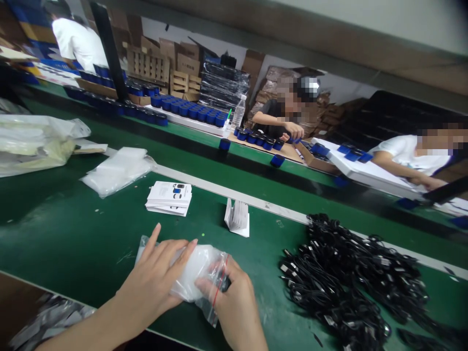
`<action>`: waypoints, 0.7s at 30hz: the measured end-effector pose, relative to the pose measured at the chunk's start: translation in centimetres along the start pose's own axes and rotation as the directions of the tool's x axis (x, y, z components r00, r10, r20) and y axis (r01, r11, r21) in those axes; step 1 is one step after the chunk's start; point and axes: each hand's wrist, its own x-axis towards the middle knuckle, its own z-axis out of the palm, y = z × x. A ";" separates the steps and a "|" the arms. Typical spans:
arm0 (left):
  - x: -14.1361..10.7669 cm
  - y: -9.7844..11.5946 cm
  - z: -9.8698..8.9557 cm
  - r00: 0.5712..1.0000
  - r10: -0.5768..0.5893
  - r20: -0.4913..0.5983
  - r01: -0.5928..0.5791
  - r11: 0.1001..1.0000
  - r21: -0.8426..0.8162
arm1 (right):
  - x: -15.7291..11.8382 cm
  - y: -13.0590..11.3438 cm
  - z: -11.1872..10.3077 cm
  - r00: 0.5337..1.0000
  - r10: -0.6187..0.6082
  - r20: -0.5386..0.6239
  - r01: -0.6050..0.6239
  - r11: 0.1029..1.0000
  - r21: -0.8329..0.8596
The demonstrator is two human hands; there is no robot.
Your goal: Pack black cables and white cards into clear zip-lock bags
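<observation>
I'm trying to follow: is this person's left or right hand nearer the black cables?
Right. The right hand holds the clear bag left of the black cables, while the left hand, also on the bag, is farther left.

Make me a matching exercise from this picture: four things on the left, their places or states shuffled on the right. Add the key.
Things
1. Clear bag
2. Papers with printed pictures
3. Folded papers
4. Black cables

Places or states
A. Standing on edge
B. In a tangled heap
C. Handled by the left hand and right hand
D. Lying flat in a stack

Right pairs: 1-C, 2-D, 3-A, 4-B
</observation>
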 end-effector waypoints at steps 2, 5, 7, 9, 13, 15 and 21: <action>-0.1 0.1 0.0 1.000 0.008 0.000 -0.008 1.000 0.003 | 0.1 -0.2 0.0 0.998 0.017 0.060 -0.019 0.999 0.035; 0.0 0.4 -0.1 1.000 0.006 -0.025 -0.006 1.000 0.008 | 0.0 0.0 0.5 0.999 0.051 -0.004 -0.051 0.993 0.108; 0.1 0.5 -0.1 0.999 0.000 -0.042 0.000 1.000 0.019 | -0.2 0.2 0.8 0.993 0.032 -0.117 -0.019 0.993 0.113; 0.3 0.6 0.0 0.998 -0.001 -0.057 0.003 0.999 0.033 | -0.2 0.3 0.9 0.991 0.000 -0.133 0.013 0.995 0.094; 0.4 0.7 0.1 0.997 0.021 -0.076 -0.017 0.999 0.051 | -0.2 -0.1 0.7 0.999 -0.031 0.043 0.030 0.999 0.024; 0.3 0.8 0.1 0.995 0.049 -0.091 -0.044 0.998 0.051 | -0.1 -0.5 0.8 0.997 -0.042 0.063 0.044 0.998 -0.036; -0.3 0.6 -0.3 0.994 0.061 -0.087 -0.055 0.997 0.062 | 0.3 -1.4 1.3 0.997 -0.069 0.028 0.065 0.990 0.129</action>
